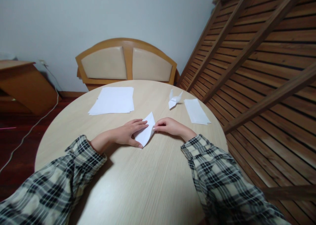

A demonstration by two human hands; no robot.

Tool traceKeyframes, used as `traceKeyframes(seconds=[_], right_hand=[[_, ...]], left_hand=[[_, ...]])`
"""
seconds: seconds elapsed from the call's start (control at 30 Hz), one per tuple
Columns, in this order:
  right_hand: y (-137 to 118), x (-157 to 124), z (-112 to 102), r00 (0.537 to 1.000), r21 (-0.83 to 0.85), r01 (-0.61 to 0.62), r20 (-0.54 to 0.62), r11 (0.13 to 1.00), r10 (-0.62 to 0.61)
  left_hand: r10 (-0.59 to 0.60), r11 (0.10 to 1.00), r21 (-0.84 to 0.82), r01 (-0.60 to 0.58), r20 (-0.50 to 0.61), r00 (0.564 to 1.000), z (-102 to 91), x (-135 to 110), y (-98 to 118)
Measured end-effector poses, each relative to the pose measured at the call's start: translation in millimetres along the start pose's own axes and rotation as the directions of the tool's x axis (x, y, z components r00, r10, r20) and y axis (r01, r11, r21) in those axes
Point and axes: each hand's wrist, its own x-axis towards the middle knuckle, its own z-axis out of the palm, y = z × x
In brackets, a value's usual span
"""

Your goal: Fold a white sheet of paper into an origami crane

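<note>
A folded piece of white paper (148, 132) lies on the round wooden table (138, 185), its pointed corner directed away from me. Spread over its left side, my left hand (127, 132) rests with the fingers apart, the thumb near the corner closest to me. My right hand (169, 126) pinches the paper's right edge between thumb and forefinger, and that edge is slightly raised. Part of the paper is hidden under the left hand. Beyond my right hand stands a white folded paper figure (174, 99) with two upright points.
A stack of white sheets (115, 100) lies at the far left of the table, and smaller paper strips (196, 111) lie at the right. Behind the table is a padded headboard (127, 62). Wooden slats (261, 67) lean on the right. A cable (32, 131) runs along the left.
</note>
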Motion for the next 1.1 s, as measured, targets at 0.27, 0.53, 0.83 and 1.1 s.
traceKeyframes(seconds=[0.27, 0.53, 0.83, 1.1], right_hand=[[-1.7, 6.7, 8.5, 0.984, -0.128, 0.008, -0.178, 0.992, -0.031], [3.9, 14.1, 16.6, 0.966, -0.112, 0.035, -0.252, 0.993, -0.062], [4.8, 14.6, 20.4, 0.970, -0.172, 0.015, -0.237, 0.985, -0.056], [3.4, 14.1, 21.2, 0.965, -0.264, 0.022, -0.247, 0.964, -0.090]], left_hand=[[-0.025, 0.998, 0.060, 0.028, -0.054, 0.998, 9.7, 3.4, 6.2], [-0.003, 0.998, 0.062, 0.009, -0.099, 0.995, 13.1, 3.8, 7.0], [0.012, 0.999, 0.041, -0.006, -0.127, 0.992, 12.9, 2.8, 6.1], [0.000, 0.999, 0.032, 0.005, -0.134, 0.991, 13.8, 3.9, 4.8]])
